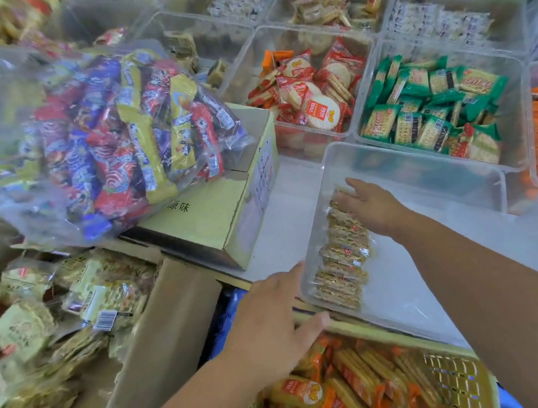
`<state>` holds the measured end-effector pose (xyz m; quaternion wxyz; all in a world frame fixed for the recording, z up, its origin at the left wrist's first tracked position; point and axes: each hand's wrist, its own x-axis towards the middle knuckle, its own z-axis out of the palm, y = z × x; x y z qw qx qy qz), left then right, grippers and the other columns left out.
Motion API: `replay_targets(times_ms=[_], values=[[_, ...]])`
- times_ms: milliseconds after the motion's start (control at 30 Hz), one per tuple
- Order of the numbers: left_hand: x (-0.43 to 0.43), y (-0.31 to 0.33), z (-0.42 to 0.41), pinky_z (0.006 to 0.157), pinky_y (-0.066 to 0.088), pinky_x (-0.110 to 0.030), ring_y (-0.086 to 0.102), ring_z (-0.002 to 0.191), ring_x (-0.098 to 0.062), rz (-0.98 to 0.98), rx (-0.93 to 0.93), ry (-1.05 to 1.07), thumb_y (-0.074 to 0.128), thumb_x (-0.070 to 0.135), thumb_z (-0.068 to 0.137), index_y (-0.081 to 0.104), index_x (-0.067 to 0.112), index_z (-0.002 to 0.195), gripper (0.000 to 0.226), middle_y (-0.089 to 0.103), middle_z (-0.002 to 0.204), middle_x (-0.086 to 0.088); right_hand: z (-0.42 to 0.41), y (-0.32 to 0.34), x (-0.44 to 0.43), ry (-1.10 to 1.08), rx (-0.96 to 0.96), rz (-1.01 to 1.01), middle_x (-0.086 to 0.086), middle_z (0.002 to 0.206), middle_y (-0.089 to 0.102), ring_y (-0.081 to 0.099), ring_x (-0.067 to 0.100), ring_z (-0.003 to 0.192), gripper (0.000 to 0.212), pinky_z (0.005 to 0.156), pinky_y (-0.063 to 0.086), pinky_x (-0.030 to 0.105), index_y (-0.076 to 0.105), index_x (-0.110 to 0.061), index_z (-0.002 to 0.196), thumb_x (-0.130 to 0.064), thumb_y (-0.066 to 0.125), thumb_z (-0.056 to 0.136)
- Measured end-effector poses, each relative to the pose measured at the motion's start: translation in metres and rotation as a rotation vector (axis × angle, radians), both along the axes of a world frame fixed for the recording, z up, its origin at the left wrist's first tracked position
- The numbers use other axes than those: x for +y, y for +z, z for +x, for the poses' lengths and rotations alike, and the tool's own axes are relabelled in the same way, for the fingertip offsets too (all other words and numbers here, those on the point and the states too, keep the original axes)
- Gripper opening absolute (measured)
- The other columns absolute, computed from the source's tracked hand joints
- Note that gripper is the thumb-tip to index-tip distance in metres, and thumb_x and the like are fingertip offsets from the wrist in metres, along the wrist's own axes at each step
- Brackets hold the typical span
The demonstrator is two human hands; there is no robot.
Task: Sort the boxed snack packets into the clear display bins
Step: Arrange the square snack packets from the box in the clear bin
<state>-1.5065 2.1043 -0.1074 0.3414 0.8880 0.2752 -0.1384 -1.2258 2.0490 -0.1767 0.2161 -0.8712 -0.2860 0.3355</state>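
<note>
Packets are ranged along the bin's left wall, row running near-to-far. Far end is touched by right hand, near corner by left hand; both flat, nothing gripped.

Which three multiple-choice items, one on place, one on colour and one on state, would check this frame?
1. Where in the near clear bin does the row of golden packets lie?
A) along its left wall
B) along its right wall
C) across its far wall
2. What colour are most cracker packets in the bin just beyond it?
A) blue
B) purple
C) green
3. How is the right hand?
A) curled round a lifted packet
B) fingers straight, on the row
C) outside the bin
Key: 1 A, the row hugs the left wall; 2 C, those wrappers are green; 3 B, its straight fingers rest on the row's far end.
</note>
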Motion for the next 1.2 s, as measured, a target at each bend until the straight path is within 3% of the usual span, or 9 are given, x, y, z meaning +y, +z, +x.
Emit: replay_targets(times_ms=[167,300,500,633,733,900,1033,1100,1200], values=[[0.005,0.038,-0.086,0.115,0.025,-0.016,0.032,0.136,0.004,0.022,-0.332,0.159,0.058,0.056,0.092,0.044,0.039,0.148,0.060,0.044,0.143,0.023,-0.071,0.035,0.000,-0.113,-0.274,0.186,0.013,0.143,0.055,0.046,0.034,0.133,0.057,0.112,0.037,0.049,0.052,-0.017,0.143,-0.047,0.060,0.095],[0.034,0.048,-0.168,0.100,0.032,-0.004,0.049,0.110,0.007,0.235,-0.492,0.440,0.061,0.052,0.088,0.064,0.037,0.123,0.038,0.051,0.117,0.037,-0.184,0.066,0.016,0.133,-0.284,0.413,0.005,0.134,0.057,0.043,0.026,0.129,0.047,0.110,0.029,0.032,0.060,-0.023,0.134,-0.041,0.067,0.092],[0.121,0.023,-0.277,0.089,0.047,-0.031,0.058,0.107,-0.013,0.320,-0.088,0.567,0.073,0.047,0.089,0.061,0.026,0.130,0.048,0.061,0.112,0.010,-0.343,0.091,0.049,0.543,-0.281,0.466,-0.004,0.140,0.054,0.035,0.023,0.141,0.049,0.115,0.025,0.040,0.067,-0.033,0.123,-0.062,0.047,0.089],[0.180,0.001,-0.325,0.099,0.048,-0.033,0.057,0.122,-0.023,0.282,0.311,0.314,0.074,0.055,0.084,0.045,0.029,0.148,0.075,0.059,0.135,-0.004,-0.398,0.079,0.061,0.714,-0.297,0.204,-0.017,0.151,0.040,0.003,0.017,0.152,0.055,0.122,0.002,0.051,0.059,-0.042,0.131,-0.072,0.036,0.090],[0.211,-0.017,-0.335,0.104,0.047,-0.035,0.051,0.132,-0.029,0.255,0.508,0.082,0.078,0.047,0.081,0.032,0.029,0.157,0.091,0.049,0.146,-0.009,-0.407,0.072,0.063,0.741,-0.398,0.070,-0.016,0.151,0.038,-0.003,0.020,0.152,0.057,0.123,0.001,0.056,0.058,-0.040,0.133,-0.071,0.035,0.090],[0.234,-0.037,-0.335,0.098,0.052,-0.038,0.051,0.132,-0.032,0.280,0.556,-0.094,0.084,0.032,0.077,0.034,0.030,0.153,0.091,0.028,0.159,-0.012,-0.415,0.073,0.066,0.662,-0.390,0.037,-0.016,0.148,0.039,0.003,0.019,0.151,0.061,0.119,0.022,0.053,0.059,-0.043,0.129,-0.070,0.029,0.082],[0.228,-0.042,-0.331,0.085,0.056,-0.037,0.061,0.110,-0.029,0.320,0.553,-0.157,0.074,0.012,0.082,0.045,0.023,0.144,0.069,0.034,0.145,-0.013,-0.419,0.074,0.067,0.634,-0.386,-0.023,-0.017,0.148,0.034,0.000,0.017,0.151,0.059,0.116,0.029,0.056,0.057,-0.044,0.129,-0.069,0.032,0.082],[0.225,-0.043,-0.330,0.079,0.053,-0.034,0.062,0.108,-0.029,0.330,0.552,-0.185,0.069,0.008,0.085,0.049,0.022,0.139,0.060,0.034,0.143,-0.012,-0.421,0.075,0.068,0.638,-0.389,-0.048,-0.017,0.149,0.034,0.000,0.018,0.151,0.060,0.117,0.026,0.057,0.057,-0.043,0.131,-0.069,0.033,0.083],[0.225,-0.033,-0.330,0.076,0.051,-0.033,0.062,0.105,-0.026,0.348,0.513,-0.231,0.073,0.015,0.085,0.056,0.020,0.130,0.049,0.045,0.135,-0.009,-0.423,0.079,0.070,0.653,-0.424,-0.118,-0.015,0.152,0.033,-0.004,0.018,0.153,0.056,0.122,0.002,0.059,0.055,-0.042,0.134,-0.065,0.038,0.086]])
